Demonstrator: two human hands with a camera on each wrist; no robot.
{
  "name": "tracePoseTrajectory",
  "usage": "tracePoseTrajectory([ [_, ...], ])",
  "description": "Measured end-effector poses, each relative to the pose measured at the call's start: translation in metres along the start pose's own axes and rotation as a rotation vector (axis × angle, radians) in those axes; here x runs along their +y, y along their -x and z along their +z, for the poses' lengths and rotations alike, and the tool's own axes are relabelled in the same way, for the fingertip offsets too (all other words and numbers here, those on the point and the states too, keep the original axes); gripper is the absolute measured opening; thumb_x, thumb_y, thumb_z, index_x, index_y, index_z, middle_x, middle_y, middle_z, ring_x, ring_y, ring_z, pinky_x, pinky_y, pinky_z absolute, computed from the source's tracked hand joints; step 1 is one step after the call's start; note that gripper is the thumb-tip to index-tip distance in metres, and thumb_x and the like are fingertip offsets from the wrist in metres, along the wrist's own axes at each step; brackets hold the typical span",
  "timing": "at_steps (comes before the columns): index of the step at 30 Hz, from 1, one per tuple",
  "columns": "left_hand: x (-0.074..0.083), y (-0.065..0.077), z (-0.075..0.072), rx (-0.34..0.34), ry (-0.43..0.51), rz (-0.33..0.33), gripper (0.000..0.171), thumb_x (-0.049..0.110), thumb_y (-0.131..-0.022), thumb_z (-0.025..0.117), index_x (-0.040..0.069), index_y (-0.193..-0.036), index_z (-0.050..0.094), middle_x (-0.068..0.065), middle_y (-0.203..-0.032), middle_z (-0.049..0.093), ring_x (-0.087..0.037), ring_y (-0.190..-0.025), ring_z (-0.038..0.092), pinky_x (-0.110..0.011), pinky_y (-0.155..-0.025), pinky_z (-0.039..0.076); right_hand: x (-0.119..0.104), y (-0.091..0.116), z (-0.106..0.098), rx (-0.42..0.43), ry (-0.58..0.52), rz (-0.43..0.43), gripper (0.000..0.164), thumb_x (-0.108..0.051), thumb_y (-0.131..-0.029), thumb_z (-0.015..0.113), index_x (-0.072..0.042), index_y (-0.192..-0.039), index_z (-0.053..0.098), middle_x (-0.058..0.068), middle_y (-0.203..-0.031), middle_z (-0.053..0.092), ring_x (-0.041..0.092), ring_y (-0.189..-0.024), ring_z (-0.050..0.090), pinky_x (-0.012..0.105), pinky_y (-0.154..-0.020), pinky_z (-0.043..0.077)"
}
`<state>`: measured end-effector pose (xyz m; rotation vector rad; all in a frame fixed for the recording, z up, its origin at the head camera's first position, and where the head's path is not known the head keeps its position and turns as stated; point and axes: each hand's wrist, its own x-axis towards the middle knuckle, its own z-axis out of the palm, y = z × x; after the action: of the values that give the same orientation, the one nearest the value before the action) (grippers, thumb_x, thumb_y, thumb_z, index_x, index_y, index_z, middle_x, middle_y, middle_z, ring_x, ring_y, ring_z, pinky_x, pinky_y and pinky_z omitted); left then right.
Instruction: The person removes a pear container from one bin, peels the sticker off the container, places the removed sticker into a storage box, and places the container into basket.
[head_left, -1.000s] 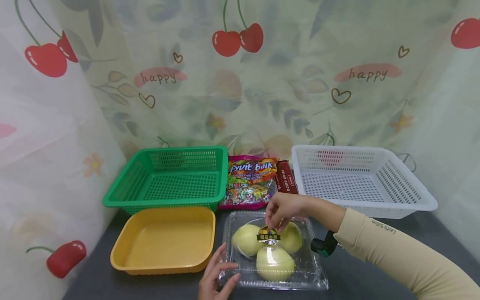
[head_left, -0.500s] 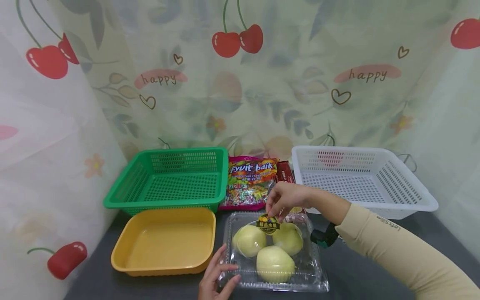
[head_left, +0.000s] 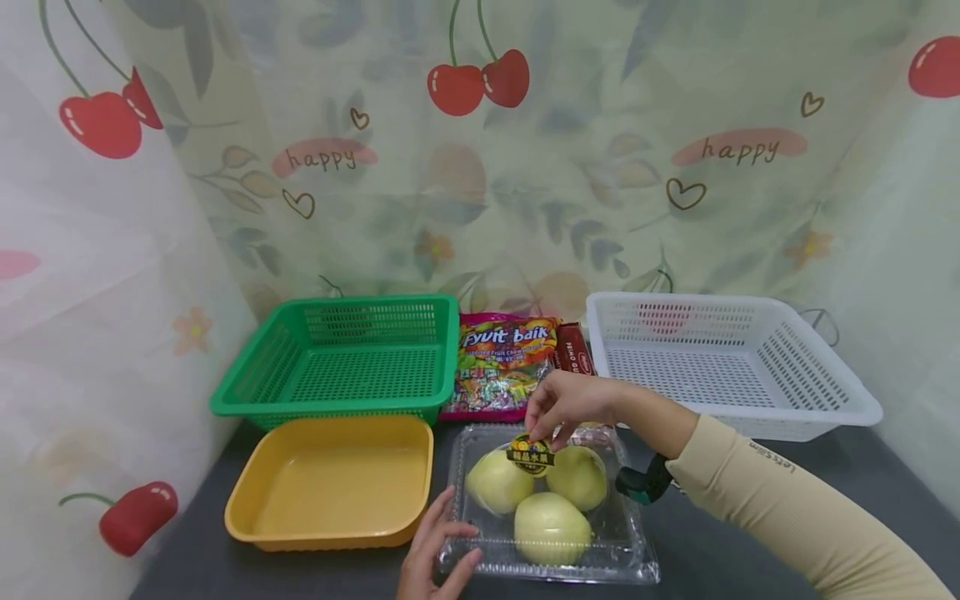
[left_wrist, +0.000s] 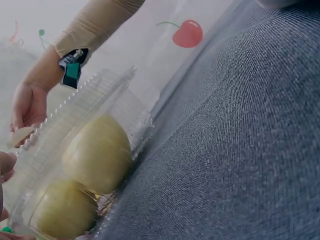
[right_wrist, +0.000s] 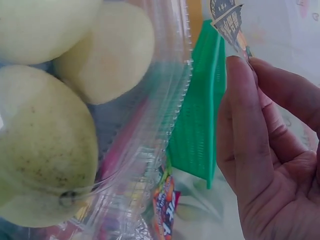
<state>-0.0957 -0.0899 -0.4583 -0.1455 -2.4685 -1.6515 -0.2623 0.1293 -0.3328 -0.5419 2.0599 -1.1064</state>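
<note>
Round fruit (head_left: 553, 529) in clear plastic box (head_left: 615, 533), right hand (head_left: 567, 403) at twelve o'clock pinching thin sticker (head_left: 531, 458), left hand (head_left: 435, 557) at eight, fingers spread

A green basket (head_left: 360, 372), yellow tub (head_left: 330, 492), candy bag (head_left: 491, 367), red packet (head_left: 573, 348) and white basket (head_left: 682, 372) are backed by a cherry-printed curtain (head_left: 517, 183).

The right arm (head_left: 795, 492) enters at the lower right of the head view and slopes up and left toward the lower centre. The right hand (head_left: 566, 404) points downward, thumb and forefinger pinched tip to tip; in the right wrist view, these fingers (right_wrist: 245, 110) meet at upper right. The left hand (head_left: 431, 558) extends upward from the bottom edge, near centre, fingers spread.
</note>
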Motion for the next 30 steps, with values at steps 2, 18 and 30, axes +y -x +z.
tracePoseTrajectory([
  [2, 0.002, 0.001, -0.002, -0.015, -0.025, 0.003, 0.015, 0.026, -0.084, 0.068, 0.017, -0.095, 0.064, -0.018, -0.144, 0.039, -0.046, -0.13, 0.037, -0.061, -0.102, 0.033, -0.001, 0.0, 0.0, 0.003, -0.01, -0.013, 0.007, -0.003, -0.085, 0.063, 0.003, -0.086, 0.066, 0.005, -0.079, 0.067, 0.013, -0.059, 0.059, 0.033, -0.065, 0.058],
  [18, 0.004, -0.001, -0.014, 0.023, -0.207, 0.228, 0.028, 0.019, -0.082, 0.068, 0.011, -0.109, 0.064, -0.024, -0.141, 0.042, -0.053, -0.131, 0.028, -0.073, -0.094, 0.027, -0.006, -0.01, 0.005, 0.011, -0.05, -0.031, 0.007, -0.002, -0.086, 0.062, 0.003, -0.087, 0.066, 0.005, -0.08, 0.067, 0.014, -0.065, 0.063, 0.037, -0.07, 0.058],
  [30, 0.012, -0.022, -0.052, 0.034, -0.133, 0.075, 0.02, 0.023, -0.09, 0.061, 0.018, -0.109, 0.064, -0.012, -0.143, 0.044, -0.04, -0.137, 0.027, -0.069, -0.102, 0.023, -0.014, -0.023, 0.015, 0.016, -0.064, -0.052, 0.007, -0.004, -0.086, 0.062, 0.002, -0.087, 0.066, 0.004, -0.076, 0.065, 0.013, -0.063, 0.063, 0.035, -0.069, 0.058],
])
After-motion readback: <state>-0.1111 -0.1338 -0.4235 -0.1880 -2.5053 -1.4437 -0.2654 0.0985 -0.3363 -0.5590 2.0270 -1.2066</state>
